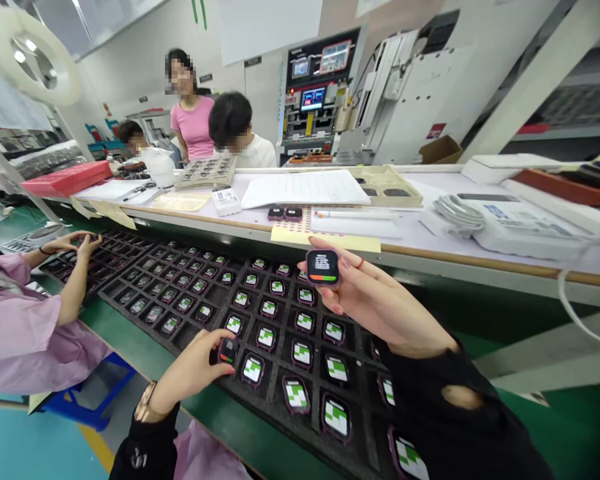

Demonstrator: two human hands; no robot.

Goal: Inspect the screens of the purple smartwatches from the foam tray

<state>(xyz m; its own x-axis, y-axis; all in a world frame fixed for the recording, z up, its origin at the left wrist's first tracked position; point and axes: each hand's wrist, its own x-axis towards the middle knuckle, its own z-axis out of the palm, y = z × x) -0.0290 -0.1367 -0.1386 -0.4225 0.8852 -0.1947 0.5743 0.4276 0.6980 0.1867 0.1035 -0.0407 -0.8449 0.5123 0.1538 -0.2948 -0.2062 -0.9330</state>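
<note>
- The right hand pinches a smartwatch body at its fingertips, lifted above the black tray.
- The left hand grips another watch body, which sits in a tray pocket.
- A co-worker's hands rest on the tray's far end.

Glossy glass watch; matt black plastic tray

No legible text, watch screen and white label print too small
</note>
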